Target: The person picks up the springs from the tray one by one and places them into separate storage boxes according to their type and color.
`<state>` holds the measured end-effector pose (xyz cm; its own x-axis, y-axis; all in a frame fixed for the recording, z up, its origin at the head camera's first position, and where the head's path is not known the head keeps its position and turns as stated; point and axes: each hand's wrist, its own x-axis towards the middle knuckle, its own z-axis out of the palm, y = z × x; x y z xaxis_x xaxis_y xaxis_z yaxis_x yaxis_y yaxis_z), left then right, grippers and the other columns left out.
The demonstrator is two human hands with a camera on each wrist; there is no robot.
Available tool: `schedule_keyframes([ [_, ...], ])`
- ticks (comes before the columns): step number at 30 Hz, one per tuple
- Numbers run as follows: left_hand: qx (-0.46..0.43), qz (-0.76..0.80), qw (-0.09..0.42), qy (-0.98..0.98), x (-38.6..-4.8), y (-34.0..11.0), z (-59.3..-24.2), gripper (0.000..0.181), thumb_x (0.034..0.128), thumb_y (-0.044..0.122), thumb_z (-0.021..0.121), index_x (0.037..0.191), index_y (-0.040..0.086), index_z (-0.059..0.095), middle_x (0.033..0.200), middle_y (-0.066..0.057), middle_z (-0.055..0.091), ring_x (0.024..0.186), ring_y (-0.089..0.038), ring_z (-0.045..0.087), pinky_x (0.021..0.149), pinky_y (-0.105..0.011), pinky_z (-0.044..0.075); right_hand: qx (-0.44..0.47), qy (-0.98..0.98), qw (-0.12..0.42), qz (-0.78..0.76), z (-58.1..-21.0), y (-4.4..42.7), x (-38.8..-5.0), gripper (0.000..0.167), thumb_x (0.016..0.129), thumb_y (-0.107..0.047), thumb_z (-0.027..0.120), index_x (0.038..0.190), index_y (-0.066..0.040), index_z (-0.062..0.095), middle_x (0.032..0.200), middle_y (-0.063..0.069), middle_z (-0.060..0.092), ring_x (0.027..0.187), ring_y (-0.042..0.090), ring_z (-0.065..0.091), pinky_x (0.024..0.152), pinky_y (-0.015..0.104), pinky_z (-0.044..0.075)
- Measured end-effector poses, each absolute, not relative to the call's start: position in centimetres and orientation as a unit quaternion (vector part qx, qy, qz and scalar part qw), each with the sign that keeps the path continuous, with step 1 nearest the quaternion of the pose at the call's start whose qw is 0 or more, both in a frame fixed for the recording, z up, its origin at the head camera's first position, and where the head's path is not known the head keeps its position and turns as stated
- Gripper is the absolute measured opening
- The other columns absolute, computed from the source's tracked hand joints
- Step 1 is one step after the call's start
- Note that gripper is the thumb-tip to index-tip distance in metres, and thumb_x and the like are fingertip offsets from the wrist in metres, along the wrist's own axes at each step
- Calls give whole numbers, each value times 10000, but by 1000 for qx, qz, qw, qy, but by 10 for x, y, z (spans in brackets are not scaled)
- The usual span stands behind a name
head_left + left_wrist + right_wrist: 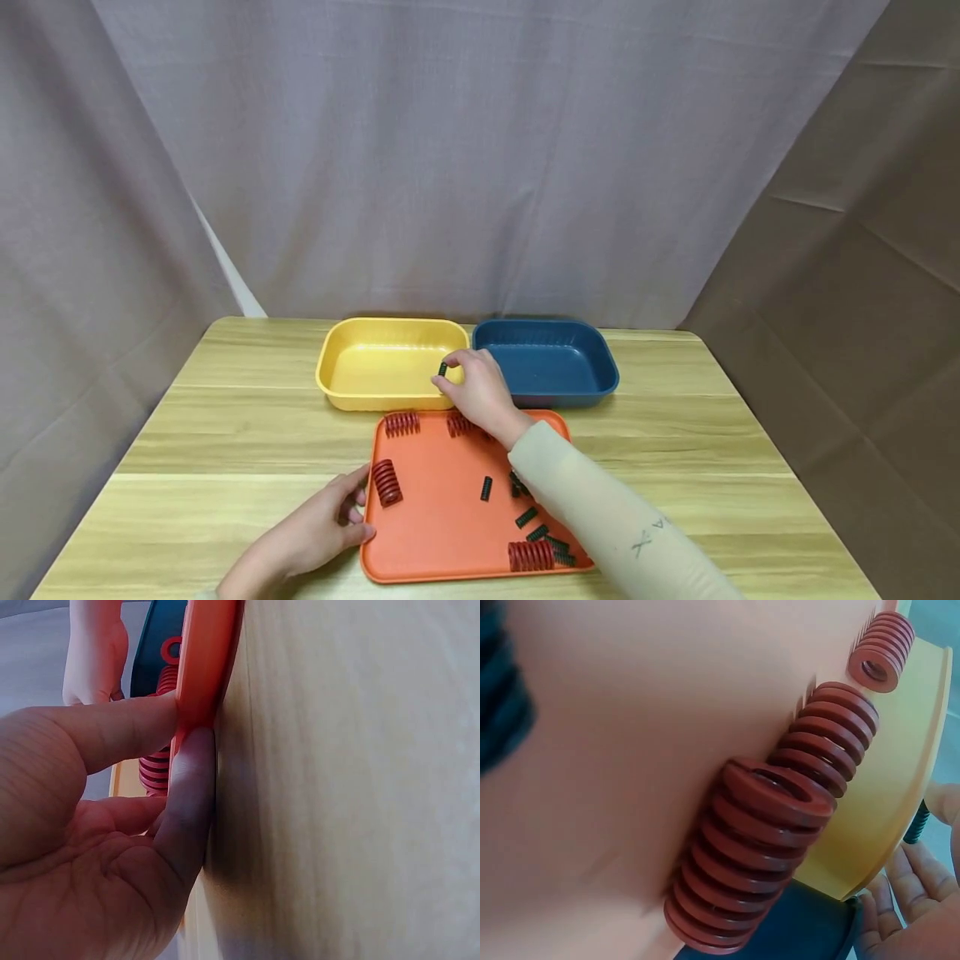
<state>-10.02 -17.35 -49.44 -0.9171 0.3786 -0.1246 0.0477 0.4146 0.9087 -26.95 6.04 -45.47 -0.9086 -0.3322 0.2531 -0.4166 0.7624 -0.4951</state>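
Right hand (pixel 480 387) pinches one small dark spring (pixel 442 369) between thumb and forefinger, held over the right part of the yellow bin (pixel 382 402); a fingertip hold likely suits so slim a piece. My left hand (pixel 322 517) clasps the left rim of the orange tray (pixel 435 533), presumably to steady it on the worktop (pixel 720 475). Red springs (pixel 387 483) and more dark springs (pixel 527 517) lie there, some perhaps hidden by my sleeve (pixel 622 517). Blue bin (pixel 555 367) sits just beside the yellow, both beyond the tray, probably for short reaches.
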Motion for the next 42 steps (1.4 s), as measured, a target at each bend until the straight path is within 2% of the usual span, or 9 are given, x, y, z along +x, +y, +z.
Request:
schedule_keyframes([
  [16,133,521,148,830,-100,-174,-497,848,813,66,749,1463,-119,238,1039,-81,465,862,-167,496,719,-233,433,201,-935,59,287,-453,61,-270,403,894,-403,680,1196,-137,662,1182,-6,630,1153,205,490,984,392,405],
  [20,132,527,152,826,-101,-175,-497,858,811,67,752,1466,-119,229,1039,-81,459,859,-162,495,718,-233,433,208,-928,54,306,-449,69,-265,417,899,-403,673,1214,-130,654,1188,-6,619,1126,199,502,946,388,433],
  [23,132,527,152,825,-101,-175,-497,860,809,65,752,1467,-116,229,1038,-81,457,858,-158,498,721,-231,437,218,-922,49,318,-444,79,-259,420,896,-400,677,1226,-141,649,1188,-13,610,1087,182,499,895,379,455],
  [29,125,540,160,817,-102,-175,-497,872,807,60,752,1476,-106,217,1041,-86,458,859,-166,504,724,-231,444,226,-918,39,324,-438,104,-249,423,872,-417,700,1221,-181,661,1176,-62,606,1115,155,497,932,397,445],
  [36,123,535,161,820,-102,-175,-496,862,816,69,750,1475,-105,222,1046,-82,459,867,-174,503,727,-233,436,244,-908,26,338,-440,139,-231,419,831,-466,724,1171,-226,674,1101,-88,624,1041,148,555,899,405,468],
  [42,127,529,158,824,-101,-175,-495,853,817,74,751,1471,-106,235,1041,-81,460,861,-173,501,723,-236,434,260,-898,-6,355,-443,174,-209,426,823,-455,733,1177,-230,661,1102,-32,631,1035,234,581,871,480,472],
])
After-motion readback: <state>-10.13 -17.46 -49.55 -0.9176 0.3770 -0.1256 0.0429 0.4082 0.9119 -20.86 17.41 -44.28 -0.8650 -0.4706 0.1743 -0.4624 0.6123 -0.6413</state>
